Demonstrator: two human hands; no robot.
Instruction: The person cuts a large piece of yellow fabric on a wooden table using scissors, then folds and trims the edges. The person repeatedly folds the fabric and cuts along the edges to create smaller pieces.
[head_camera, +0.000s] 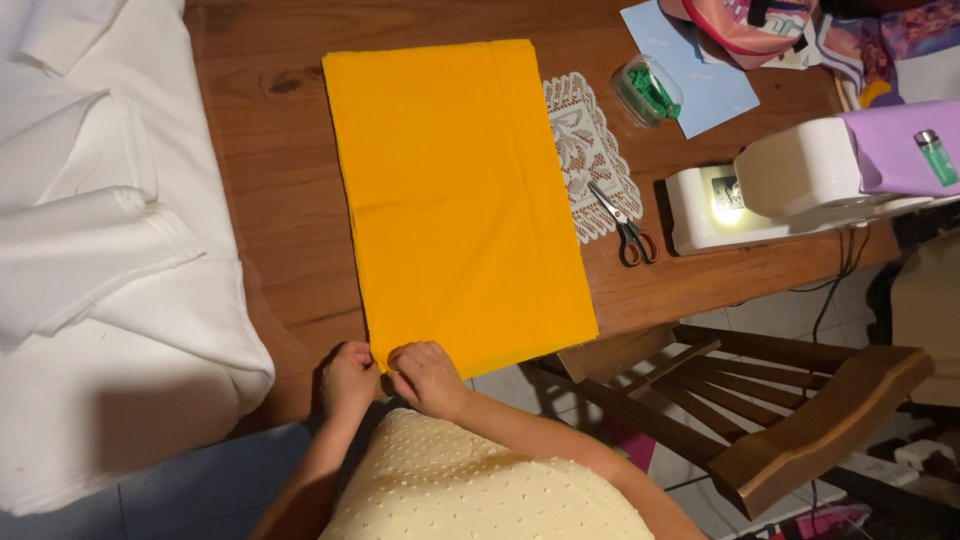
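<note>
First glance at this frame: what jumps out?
The bright orange cloth lies flat mid-table, and both hands, left hand and right hand, pinch its near corner. White fabric is heaped over the table's left end. On the right, a white sewing machine has its lamp lit, with scissors on a lace doily.

- The orange cloth (460, 200) looks matt and smooth.
- The table (270, 170) is brown wood with a light shine.
- The white fabric (100, 260) is soft, matt cloth.
- The scissors (625, 225) have shiny metal blades.
</note>
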